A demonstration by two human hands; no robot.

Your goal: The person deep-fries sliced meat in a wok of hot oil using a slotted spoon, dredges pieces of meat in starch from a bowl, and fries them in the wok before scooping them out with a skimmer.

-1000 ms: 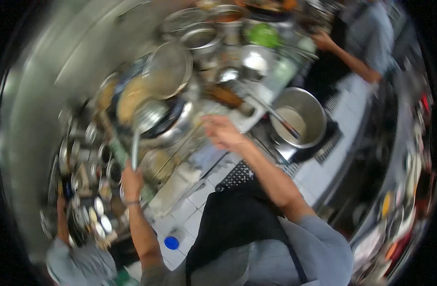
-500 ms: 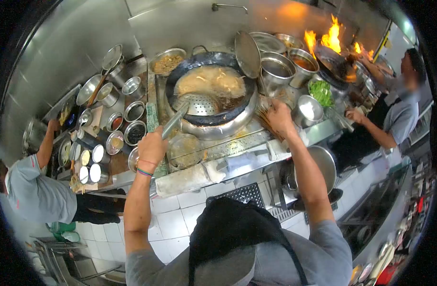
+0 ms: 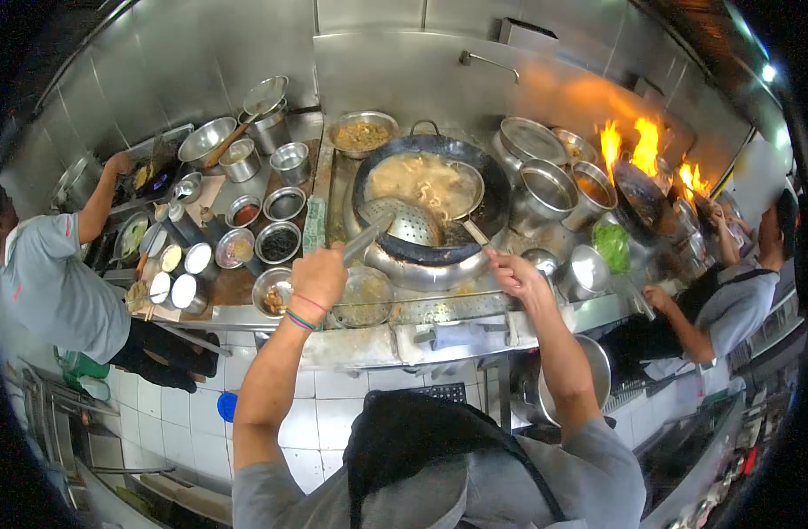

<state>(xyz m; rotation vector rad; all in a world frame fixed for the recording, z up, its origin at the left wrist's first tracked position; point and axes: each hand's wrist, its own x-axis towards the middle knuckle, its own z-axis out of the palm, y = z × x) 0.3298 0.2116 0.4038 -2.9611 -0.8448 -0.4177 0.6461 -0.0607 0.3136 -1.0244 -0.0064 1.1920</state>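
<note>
My left hand [image 3: 318,282] is wrapped round the handle of a perforated skimmer [image 3: 415,222], whose round bowl rests low in the near side of a large dark wok [image 3: 494,181]. Light strips of food lie in bubbling, foamy oil [image 3: 404,175] inside the wok. A round strainer [image 3: 467,183] dips into the wok's right side, and my right hand [image 3: 516,273] grips the end of its handle. Foam and food partly hide the strainer's bowl.
Flames [image 3: 646,145] rise round another wok [image 3: 637,189] at right, where a co-worker [image 3: 721,309] stands. A second co-worker [image 3: 51,273] works at left. Seasoning pots [image 3: 279,242] stand left, a stockpot [image 3: 549,187] right. A folded cloth [image 3: 351,348] lies along the front edge.
The strainer, held up tilted at the wok's back right before, is now down in the wok. My right hand has turned with it. The skimmer stays in the wok; the view has shifted.
</note>
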